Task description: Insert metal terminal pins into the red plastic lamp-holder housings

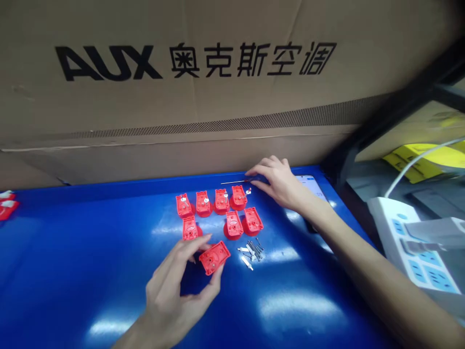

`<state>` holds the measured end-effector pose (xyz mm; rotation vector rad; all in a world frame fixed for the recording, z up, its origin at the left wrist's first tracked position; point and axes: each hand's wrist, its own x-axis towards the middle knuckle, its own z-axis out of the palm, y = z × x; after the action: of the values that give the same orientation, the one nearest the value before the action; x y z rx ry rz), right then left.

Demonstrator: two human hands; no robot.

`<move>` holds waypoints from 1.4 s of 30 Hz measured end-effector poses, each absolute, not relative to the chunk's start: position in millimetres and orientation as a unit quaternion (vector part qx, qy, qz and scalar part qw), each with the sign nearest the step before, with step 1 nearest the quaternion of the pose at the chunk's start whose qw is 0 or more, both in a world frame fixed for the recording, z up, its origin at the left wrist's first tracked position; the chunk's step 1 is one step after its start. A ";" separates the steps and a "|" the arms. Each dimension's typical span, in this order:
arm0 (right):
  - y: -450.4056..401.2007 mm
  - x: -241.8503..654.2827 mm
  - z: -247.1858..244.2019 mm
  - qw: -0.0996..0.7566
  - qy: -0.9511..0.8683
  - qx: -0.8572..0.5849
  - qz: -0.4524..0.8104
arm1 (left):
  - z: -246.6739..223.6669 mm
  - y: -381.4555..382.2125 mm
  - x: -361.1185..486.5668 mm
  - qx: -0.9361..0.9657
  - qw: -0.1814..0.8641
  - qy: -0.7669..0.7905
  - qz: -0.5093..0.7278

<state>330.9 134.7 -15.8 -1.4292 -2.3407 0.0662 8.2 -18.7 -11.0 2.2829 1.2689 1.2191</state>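
My left hand (181, 281) grips a small red plastic housing (215, 258) by its edges, the hollow side facing up. Beyond it, several similar red housings (203, 203) stand in two rows on the blue table, some with small white-and-metal parts in them. At the table's back edge my right hand (273, 178) has its fingers closed around the dark handle of a screwdriver, whose thin shaft (234, 182) points left. A loose pile of screws (256, 249) and small white pieces (247, 263) lies to the right of the held housing.
A large cardboard box (232, 97) forms a wall behind the blue table (90, 252). A phone (311, 186) lies under my right forearm. To the right are a white power strip (414, 242), a black metal frame and yellow packages (428, 160). More red parts (7, 205) sit at the far left.
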 end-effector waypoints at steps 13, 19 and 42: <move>-5.0 235.7 36.2 0.323 -0.827 -0.454 0.079 | -19.8 -21.9 6.9 0.789 0.014 0.476 0.388; -19.5 205.4 7.5 0.246 -0.854 -0.448 0.096 | -30.4 -28.1 3.2 0.816 0.010 0.454 0.358; 29.4 215.2 -0.7 0.221 -0.882 -0.411 0.062 | -7.2 -2.2 1.3 0.759 0.032 0.501 0.416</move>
<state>215.2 29.4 -0.7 -1.1364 -2.4380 0.1705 1.3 -2.2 -7.2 2.3359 1.5409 1.2798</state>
